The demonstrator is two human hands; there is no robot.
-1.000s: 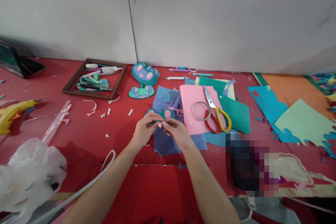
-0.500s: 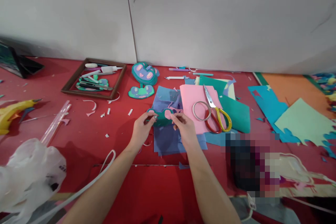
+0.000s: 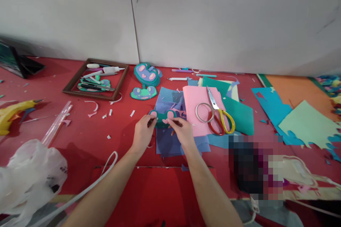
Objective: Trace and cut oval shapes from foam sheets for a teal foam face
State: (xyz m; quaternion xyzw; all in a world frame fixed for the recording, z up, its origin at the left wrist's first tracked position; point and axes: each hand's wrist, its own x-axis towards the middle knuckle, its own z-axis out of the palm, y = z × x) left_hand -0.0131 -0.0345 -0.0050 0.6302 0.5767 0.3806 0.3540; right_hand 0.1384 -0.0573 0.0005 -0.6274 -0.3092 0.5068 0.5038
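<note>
A dark green felt piece (image 3: 161, 123) with two rounded bumps lies over blue felt sheets (image 3: 170, 142), a pink oval on each bump. My left hand (image 3: 144, 131) pinches its left side between thumb and fingers. Between the thumb and forefinger of my right hand (image 3: 182, 131) is a small pink felt piece (image 3: 165, 121), held against the green felt just under the right oval. Its exact shape is partly covered by my fingertips. Pink felt sheets (image 3: 191, 103) lie right of my hands, bearing a tape roll (image 3: 196, 113) and scissors (image 3: 229, 122) with red and yellow handles.
Finished-looking felt shapes (image 3: 144, 93) lie behind my hands. A brown frame (image 3: 68, 84) around pens and a cutter is at back left. Far left are a yellow glue gun (image 3: 16, 110) and a plastic bag (image 3: 34, 173). Coloured sheets (image 3: 309, 124) and a pixelated object (image 3: 253, 166) occupy the right.
My right hand has shifted slightly left and down from the right oval, and a small pink felt piece now shows at its fingertips. My left hand stays on the green piece.
</note>
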